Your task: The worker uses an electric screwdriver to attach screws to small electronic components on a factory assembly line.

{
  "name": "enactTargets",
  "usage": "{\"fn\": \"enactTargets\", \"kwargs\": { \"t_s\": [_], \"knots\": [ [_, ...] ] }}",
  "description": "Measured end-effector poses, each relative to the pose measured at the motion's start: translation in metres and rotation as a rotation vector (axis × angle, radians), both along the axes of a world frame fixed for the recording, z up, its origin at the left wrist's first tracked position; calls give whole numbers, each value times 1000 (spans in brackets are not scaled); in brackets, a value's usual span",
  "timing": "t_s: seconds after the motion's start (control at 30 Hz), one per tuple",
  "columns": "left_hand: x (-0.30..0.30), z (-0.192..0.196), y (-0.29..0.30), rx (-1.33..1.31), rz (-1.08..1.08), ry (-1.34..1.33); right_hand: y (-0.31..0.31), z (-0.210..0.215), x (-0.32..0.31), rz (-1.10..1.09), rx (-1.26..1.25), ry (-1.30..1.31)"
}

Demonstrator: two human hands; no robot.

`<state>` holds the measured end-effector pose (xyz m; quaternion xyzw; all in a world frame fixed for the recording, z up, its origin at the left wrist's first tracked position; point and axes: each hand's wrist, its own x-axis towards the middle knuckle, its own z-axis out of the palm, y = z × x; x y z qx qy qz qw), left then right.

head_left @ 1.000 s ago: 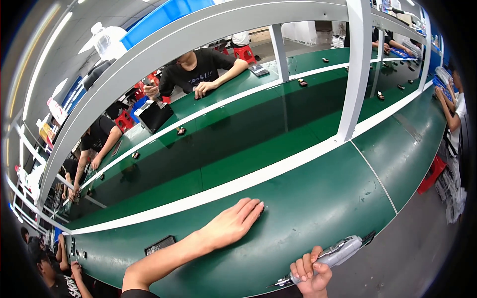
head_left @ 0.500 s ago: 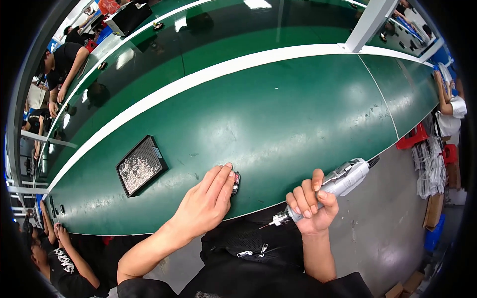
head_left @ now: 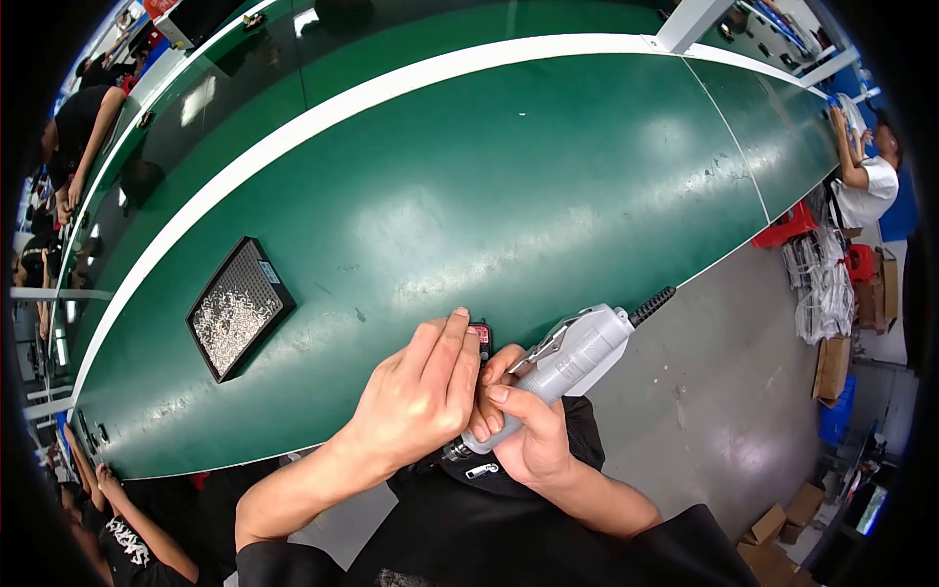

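Near the table's front edge, my left hand (head_left: 416, 396) has its fingers together over a small black and red part (head_left: 481, 338). Only the far right end of that part shows; the rest is under the fingers. My right hand (head_left: 528, 421) grips a grey electric screwdriver (head_left: 577, 357) around its lower body, right beside the left hand. The screwdriver lies tilted, with its cord end up to the right. Its dark chuck points down to the left, below the left palm, and the bit cannot be made out.
A black tray (head_left: 240, 311) of many small silvery screws sits left on the green table (head_left: 587, 186). A white strip (head_left: 333, 110) runs along the table's far side, with a grey post (head_left: 690, 22) at the back right. Other people work at left and far right.
My right hand has brought the screwdriver leftward, close against my left hand. The left hand still covers the small part. The whole view has shifted slightly.
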<state>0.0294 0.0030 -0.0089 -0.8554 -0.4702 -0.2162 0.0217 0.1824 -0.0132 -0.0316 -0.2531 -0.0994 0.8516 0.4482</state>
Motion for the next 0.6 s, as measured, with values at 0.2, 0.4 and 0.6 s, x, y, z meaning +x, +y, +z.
{"fn": "enactTargets", "kwargs": {
  "t_s": [0.2, 0.4, 0.6],
  "knots": [
    [1, -4, 0, 24, -24, 34, 1, -3, -1, 33, 19, -25],
    [7, -1, -5, -2, 34, 62, 1, -4, 1, 44, 28, -24],
    [8, 2, -6, -48, 35, 100, 8, -3, 10, 95, 67, -26]
  ]
}}
